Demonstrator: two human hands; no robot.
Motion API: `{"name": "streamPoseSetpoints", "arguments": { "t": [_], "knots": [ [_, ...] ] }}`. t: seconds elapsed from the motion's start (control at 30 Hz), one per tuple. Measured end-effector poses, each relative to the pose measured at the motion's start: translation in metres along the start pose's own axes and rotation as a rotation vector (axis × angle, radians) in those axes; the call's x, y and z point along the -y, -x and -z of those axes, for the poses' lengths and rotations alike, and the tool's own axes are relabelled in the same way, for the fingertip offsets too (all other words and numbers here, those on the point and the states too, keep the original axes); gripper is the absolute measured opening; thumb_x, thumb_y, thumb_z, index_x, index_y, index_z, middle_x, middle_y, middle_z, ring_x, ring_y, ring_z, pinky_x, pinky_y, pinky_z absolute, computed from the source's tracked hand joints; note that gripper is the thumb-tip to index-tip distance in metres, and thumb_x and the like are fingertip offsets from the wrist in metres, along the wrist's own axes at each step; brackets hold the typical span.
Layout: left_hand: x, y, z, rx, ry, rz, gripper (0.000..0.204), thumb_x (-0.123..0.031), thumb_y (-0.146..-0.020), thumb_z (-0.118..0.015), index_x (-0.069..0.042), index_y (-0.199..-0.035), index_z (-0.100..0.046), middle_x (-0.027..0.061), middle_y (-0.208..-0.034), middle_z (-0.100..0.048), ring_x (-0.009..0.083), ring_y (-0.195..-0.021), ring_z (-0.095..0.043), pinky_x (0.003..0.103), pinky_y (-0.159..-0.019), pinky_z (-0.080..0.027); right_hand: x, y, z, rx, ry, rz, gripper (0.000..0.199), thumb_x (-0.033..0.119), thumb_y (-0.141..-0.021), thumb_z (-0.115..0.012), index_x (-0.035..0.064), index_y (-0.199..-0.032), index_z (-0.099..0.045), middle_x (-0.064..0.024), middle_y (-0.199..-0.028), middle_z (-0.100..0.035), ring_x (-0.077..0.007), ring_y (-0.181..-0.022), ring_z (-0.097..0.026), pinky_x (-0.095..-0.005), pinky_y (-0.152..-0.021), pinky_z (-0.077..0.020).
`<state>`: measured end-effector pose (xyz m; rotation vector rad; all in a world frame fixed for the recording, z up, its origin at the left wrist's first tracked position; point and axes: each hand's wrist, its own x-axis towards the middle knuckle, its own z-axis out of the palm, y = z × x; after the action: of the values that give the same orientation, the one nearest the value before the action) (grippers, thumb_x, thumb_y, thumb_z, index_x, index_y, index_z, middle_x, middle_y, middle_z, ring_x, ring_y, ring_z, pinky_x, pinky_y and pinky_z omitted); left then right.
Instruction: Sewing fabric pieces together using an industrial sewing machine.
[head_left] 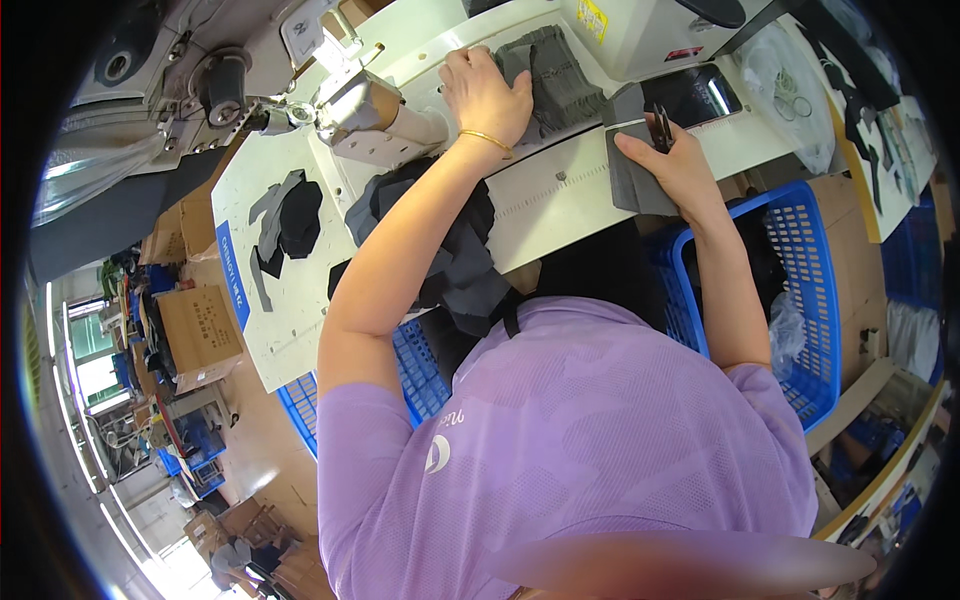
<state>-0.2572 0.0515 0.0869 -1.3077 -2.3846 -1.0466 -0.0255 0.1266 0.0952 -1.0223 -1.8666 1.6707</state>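
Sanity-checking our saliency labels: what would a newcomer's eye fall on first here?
First, the purple shirt, filling the lower middle of the picture. Then the hands above it over the pale worktable: the left hand beside a stack of dark grey pieces, the right hand holding a flat grey piece and a dark pointed tool. The bright blue basket at right, behind the right forearm, also stands out.

A sewing workshop is indicated by the sewing machine (365,110) at the worktop (555,210), stacked grey fabric pieces (562,82), blue baskets (822,335) and cardboard boxes (200,328).
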Motion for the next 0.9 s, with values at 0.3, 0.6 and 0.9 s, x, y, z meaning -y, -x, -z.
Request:
{"name": "streamPoseSetpoints", "arguments": {
  "t": [0.3,0.6,0.9],
  "knots": [
    [0.017,-0.016,-0.003,0.289,0.010,0.339,0.041,-0.034,-0.068,-0.081,-0.003,-0.092,-0.068,0.0170,-0.107,-0.061,0.0328,-0.098,-0.060,0.043,-0.085,-0.049,0.005,0.009,-0.004,0.000,0.029,0.012,0.078,0.043,-0.073,-0.081,-0.0115,-0.122,-0.053,-0.0105,-0.105,-0.058,-0.0157,-0.097,-0.054,-0.0283,-0.088,-0.0440],
    [0.015,0.002,0.027,0.040,0.950,0.466,0.027,-0.011,-0.078,-0.074,0.005,-0.092,-0.056,0.0050,-0.066,-0.062,0.0162,-0.066,-0.063,0.028,-0.063,-0.052,-0.001,0.014,0.002,0.016,-0.012,-0.027,0.077,0.042,-0.073,-0.081,-0.0106,-0.123,-0.054,-0.0102,-0.105,-0.057,-0.0156,-0.098,-0.053,-0.0279,-0.088,-0.0437],
    [0.013,0.026,0.032,0.001,0.258,0.173,0.065,0.007,-0.073,-0.056,0.005,-0.134,-0.035,0.0271,-0.127,-0.041,0.0422,-0.125,-0.036,0.041,-0.106,-0.034,-0.007,0.013,-0.001,0.006,0.009,-0.012,0.082,0.044,-0.073,-0.081,-0.0108,-0.127,-0.052,-0.0131,-0.108,-0.059,-0.0177,-0.101,-0.056,-0.0283,-0.090,-0.0439]
  ]
}}
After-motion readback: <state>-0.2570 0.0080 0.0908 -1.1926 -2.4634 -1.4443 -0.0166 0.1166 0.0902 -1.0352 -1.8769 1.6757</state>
